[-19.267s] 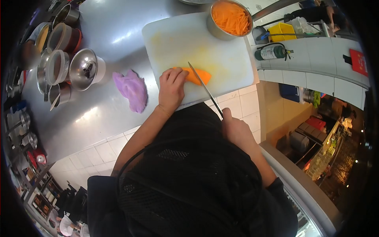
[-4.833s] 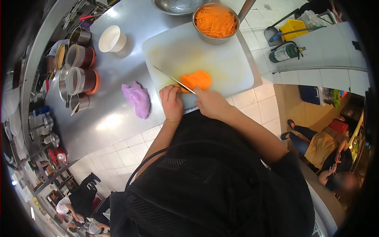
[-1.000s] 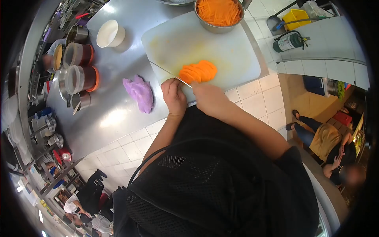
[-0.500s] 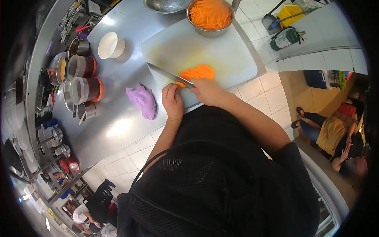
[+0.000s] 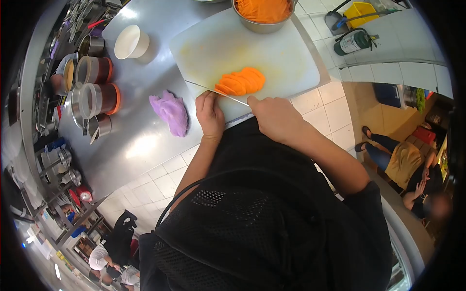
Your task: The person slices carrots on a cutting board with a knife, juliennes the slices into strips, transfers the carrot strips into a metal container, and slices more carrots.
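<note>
My right hand (image 5: 274, 116) is closed around the handle of a kitchen knife (image 5: 225, 95). The blade points left across the near edge of a white cutting board (image 5: 291, 63), seen almost edge-on. Just beyond it lie overlapping carrot slices (image 5: 242, 81), fanned out on the board. My left hand (image 5: 209, 114) has its fingers curled beside the blade, close to the left end of the slices; what is under its fingertips is hidden. Left of that hand, a crumpled purple cloth (image 5: 170, 114) rests on the steel table.
A metal bowl (image 5: 264, 26) of cut carrot stands at the board's far edge. On the steel table (image 5: 141, 102) are a white tub (image 5: 132, 42) and several sauce containers (image 5: 99, 99). A fire extinguisher (image 5: 352, 42) is at right; a person (image 5: 407, 160) sits beyond.
My right hand has drawn the knife slightly toward me and right, and its blade looks thinner. More of the carrot slices shows. The whole view has shifted a little.
</note>
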The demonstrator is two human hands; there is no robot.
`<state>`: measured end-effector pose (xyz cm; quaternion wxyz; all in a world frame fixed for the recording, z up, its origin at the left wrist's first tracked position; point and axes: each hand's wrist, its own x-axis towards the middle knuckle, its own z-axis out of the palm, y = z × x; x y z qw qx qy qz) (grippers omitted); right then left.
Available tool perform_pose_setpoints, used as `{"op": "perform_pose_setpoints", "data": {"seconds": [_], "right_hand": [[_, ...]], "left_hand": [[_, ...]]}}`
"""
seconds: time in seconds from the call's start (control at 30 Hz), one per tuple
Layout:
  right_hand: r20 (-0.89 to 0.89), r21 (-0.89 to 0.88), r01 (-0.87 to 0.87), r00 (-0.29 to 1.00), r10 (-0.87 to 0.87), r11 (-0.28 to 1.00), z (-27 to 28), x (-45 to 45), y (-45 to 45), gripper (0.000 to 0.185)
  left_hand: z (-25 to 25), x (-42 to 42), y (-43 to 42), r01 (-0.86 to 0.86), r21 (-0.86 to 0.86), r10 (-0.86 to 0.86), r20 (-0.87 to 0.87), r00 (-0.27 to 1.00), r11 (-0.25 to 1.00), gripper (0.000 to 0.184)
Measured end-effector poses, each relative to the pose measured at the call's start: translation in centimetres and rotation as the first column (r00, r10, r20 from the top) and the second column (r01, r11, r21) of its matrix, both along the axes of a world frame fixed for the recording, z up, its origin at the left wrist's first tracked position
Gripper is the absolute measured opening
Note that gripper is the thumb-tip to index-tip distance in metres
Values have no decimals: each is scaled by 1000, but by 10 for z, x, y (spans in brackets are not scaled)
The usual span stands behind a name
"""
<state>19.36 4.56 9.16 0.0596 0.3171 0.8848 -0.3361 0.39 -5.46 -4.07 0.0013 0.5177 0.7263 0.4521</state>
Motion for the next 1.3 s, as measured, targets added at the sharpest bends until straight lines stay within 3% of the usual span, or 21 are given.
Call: {"op": "perform_pose_setpoints", "data": {"seconds": [0.07,0.23,0.47,0.9,1.3], "right_hand": [[-3,13,0,1000,0,1000,-4,-3,-1,17],[-218,-2,35,975,-34,999,-34,-21,-3,16],[-137,-39,87,986,-92,995,-79,-61,1,11],[-104,-25,35,994,-37,999,-22,-17,12,16],[-145,-20,9,989,-12,1000,-35,-29,5,15]], "left_hand": [[-1,0,0,-6,-4,6,1,1000,1000,24],[-3,-1,-3,-5,-22,5,3,1000,1000,30],[-4,-3,-2,-10,-27,10,1,1000,1000,22],[-1,0,0,0,-26,1,29,1000,1000,18],[-2,0,0,-8,10,8,29,1000,1000,21]]}}
